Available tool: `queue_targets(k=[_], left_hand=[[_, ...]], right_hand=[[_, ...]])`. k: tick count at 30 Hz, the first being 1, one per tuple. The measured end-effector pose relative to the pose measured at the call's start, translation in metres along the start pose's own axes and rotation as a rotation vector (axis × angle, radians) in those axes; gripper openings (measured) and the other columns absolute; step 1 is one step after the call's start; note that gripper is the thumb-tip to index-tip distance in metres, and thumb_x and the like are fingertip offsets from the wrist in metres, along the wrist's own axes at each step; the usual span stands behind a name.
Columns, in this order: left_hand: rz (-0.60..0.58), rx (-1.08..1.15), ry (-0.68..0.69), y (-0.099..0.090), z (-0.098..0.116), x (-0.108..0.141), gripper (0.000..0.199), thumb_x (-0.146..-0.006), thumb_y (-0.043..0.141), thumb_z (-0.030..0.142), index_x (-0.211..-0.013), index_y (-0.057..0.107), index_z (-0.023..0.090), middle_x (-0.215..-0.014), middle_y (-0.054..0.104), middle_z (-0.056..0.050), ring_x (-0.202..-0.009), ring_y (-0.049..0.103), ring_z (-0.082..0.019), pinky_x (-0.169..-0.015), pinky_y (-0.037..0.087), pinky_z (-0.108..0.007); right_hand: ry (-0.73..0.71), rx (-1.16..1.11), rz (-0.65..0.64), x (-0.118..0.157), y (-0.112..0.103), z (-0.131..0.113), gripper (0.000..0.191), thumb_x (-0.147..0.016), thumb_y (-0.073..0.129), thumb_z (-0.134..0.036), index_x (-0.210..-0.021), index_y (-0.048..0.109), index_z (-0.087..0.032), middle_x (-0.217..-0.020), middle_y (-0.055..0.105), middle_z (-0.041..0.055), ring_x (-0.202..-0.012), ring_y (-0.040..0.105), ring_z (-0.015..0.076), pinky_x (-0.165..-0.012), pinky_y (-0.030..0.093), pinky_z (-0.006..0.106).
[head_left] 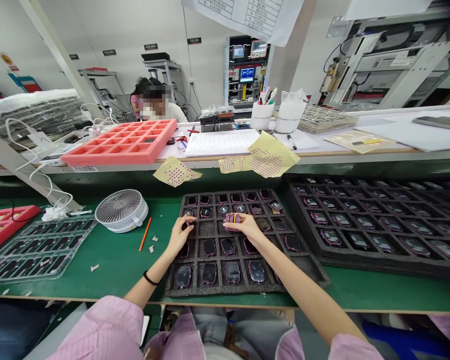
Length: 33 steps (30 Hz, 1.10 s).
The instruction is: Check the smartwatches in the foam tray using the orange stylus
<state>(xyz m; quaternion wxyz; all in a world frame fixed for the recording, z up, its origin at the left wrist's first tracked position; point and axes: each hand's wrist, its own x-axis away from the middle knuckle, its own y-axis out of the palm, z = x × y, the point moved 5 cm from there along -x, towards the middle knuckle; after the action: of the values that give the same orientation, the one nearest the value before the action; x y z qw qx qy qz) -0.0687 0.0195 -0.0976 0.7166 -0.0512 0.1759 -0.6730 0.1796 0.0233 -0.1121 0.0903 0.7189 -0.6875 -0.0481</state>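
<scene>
My right hand (243, 225) is closed around a purple smartwatch (233, 218), held edge-up above the foam tray, with a small yellow strip showing on its side. Over the tray's left column, my left hand (180, 234) pinches another purple-edged smartwatch (188, 223), largely hidden by the fingers. Beneath both hands lies the dark grey foam tray (203, 229), divided into square compartments. Several purple-rimmed watches sit in it, such as a dark-faced watch (232, 273) in the front row. A few in the back rows have lit faces, like the lit watch (224, 210).
Stacked foam trays (345, 257) of watches stand at right. On the left are a white fan (122, 210), an orange stick (145, 234) and a clear plastic tray (62, 267). A red compartment tray (116, 158) rests on the shelf ahead. A person (159, 102) sits beyond.
</scene>
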Motion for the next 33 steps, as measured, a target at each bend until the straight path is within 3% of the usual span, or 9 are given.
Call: queue_targets(k=[5,24,33], left_hand=[[-0.015,-0.091,0.04,0.003,-0.008,0.002,0.022,-0.072,0.057,0.013,-0.086,0.069,0.025,-0.096,0.063,-0.004,-0.128,0.045,-0.028,-0.111,0.027,-0.045],[0.002,-0.075,0.003,0.004,-0.012,0.003,0.023,-0.068,0.059,0.013,-0.085,0.07,0.025,-0.1,0.067,-0.003,-0.121,0.05,-0.027,-0.109,0.03,-0.044],[-0.001,-0.101,0.016,0.004,-0.01,0.001,0.029,-0.071,0.058,0.012,-0.094,0.069,0.025,-0.111,0.065,-0.004,-0.12,0.051,-0.026,-0.109,0.031,-0.044]], right_hand=[[0.004,-0.005,0.007,-0.001,0.0,0.002,0.043,-0.04,0.089,-0.03,-0.076,0.073,-0.015,-0.061,0.069,0.0002,-0.054,0.062,0.0153,-0.061,0.051,0.031],[-0.004,0.01,0.007,-0.003,-0.001,0.005,0.046,-0.039,0.089,-0.033,-0.078,0.073,-0.015,-0.066,0.071,0.001,-0.058,0.064,0.017,-0.065,0.054,0.033],[-0.012,-0.013,0.001,-0.002,-0.001,0.002,0.044,-0.041,0.089,-0.029,-0.079,0.073,-0.015,-0.066,0.071,0.0001,-0.058,0.064,0.015,-0.066,0.053,0.031]])
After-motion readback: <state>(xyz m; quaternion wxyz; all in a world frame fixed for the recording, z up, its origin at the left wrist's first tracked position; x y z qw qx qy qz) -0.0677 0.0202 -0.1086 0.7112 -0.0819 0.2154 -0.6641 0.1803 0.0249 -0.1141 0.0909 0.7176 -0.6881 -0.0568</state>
